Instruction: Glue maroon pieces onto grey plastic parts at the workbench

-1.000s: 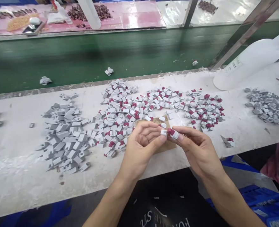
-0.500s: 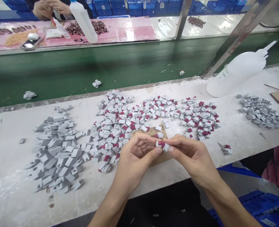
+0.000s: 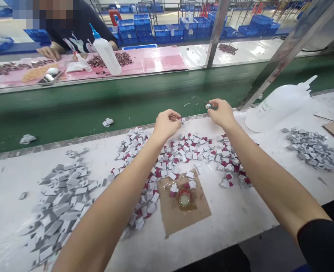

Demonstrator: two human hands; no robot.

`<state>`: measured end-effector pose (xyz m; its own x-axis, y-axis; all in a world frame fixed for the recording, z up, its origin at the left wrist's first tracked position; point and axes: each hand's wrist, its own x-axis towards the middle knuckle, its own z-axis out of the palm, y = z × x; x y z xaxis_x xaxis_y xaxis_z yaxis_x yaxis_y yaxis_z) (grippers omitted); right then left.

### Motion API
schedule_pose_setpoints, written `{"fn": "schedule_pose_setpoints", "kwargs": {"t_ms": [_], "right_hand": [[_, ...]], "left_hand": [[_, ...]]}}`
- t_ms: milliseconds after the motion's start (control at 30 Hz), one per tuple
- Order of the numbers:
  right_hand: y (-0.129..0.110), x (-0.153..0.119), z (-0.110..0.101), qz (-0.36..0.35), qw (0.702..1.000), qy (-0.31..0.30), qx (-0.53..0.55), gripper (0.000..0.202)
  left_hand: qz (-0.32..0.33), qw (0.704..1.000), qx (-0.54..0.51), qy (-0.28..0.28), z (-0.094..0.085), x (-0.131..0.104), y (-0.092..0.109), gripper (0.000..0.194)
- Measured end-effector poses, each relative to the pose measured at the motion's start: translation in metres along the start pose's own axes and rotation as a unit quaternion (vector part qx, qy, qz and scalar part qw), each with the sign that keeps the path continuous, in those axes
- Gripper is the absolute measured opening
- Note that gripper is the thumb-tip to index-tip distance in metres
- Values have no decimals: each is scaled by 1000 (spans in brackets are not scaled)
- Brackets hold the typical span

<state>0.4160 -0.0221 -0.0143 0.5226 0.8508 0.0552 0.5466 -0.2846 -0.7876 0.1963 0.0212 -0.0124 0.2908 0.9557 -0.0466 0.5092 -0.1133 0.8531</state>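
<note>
My left hand [image 3: 167, 124] is over the far edge of the table, its fingertips pinched around a small grey-and-maroon block [image 3: 182, 120], mostly hidden by the fingers. Farther right, my right hand [image 3: 223, 115] reaches over the green belt [image 3: 144, 98]. Its thumb and forefinger close around a small pale block cluster [image 3: 208, 106] with a bit of maroon. Below my hands spreads a pile of grey-and-maroon blocks [image 3: 189, 145]. On the near side, a brown cardboard square [image 3: 172, 223] bears a bottle cap [image 3: 184, 198] with wet-looking contents and two loose pieces.
Plain grey blocks lie heaped at left [image 3: 67, 196] and right [image 3: 316, 149]. A white squeeze bottle [image 3: 277, 105] leans beside a metal post [image 3: 269, 71]. Pale clusters [image 3: 108, 122] rest on the belt. Across it, a co-worker's hand [image 3: 49, 52] is on a pink-covered bench [image 3: 155, 62].
Both hands have left the spot above the cardboard, moved away from me and spread apart. The cardboard and cap are now uncovered. The view has tilted up.
</note>
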Motion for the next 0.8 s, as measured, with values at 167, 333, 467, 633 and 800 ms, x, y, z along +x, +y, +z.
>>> {"fn": "schedule_pose_setpoints", "kwargs": {"t_ms": [167,333,467,633,800], "right_hand": [[13,63,34,10,1000,-4,10,42],[11,46,41,-17,990,-63,122,33],[-4,-5,26,-72,960,-112,245,37],[-27,-85,-3,-102,911,-159,367,42],[-32,-159,-18,-40,867,-209,451,33]], "left_hand": [[-62,998,23,-1,30,73,-15,32],[-80,997,6,-1,31,91,-13,36],[-37,998,-41,15,13,65,1,23],[53,986,-149,-47,-25,-25,25,30],[113,961,-206,-144,-58,-118,27,20]]}}
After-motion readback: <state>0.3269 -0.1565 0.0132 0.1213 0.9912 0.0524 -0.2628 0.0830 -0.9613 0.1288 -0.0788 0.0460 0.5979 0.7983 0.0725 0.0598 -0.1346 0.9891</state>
